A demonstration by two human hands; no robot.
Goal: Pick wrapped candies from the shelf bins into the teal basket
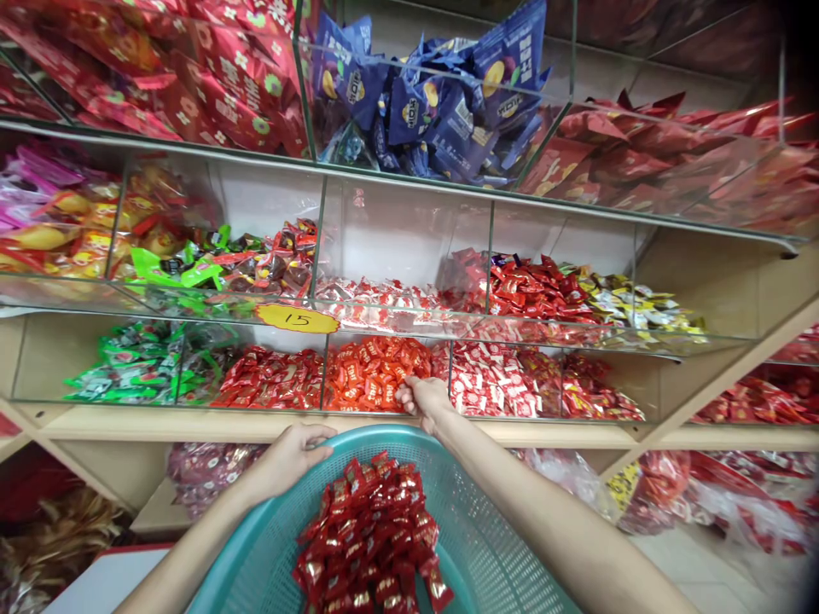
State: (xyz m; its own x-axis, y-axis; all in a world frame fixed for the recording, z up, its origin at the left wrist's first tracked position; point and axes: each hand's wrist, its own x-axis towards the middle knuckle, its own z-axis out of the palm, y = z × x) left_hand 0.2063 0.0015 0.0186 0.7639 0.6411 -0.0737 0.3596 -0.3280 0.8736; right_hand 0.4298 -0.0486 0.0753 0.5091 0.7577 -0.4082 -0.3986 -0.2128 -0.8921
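A teal perforated basket sits in front of me, holding a heap of red wrapped candies. My left hand grips the basket's far rim, fingers curled over the edge. My right hand reaches over the basket into a clear bin of red and orange wrapped candies on the lowest glass shelf; its fingers are closed down among the candies, and what they hold is hidden.
Tiered clear bins hold sweets: green candies lower left, red and white ones to the right, blue packets above. A yellow tag marked 15 is stuck on the glass. Bagged stock lies under the wooden shelf.
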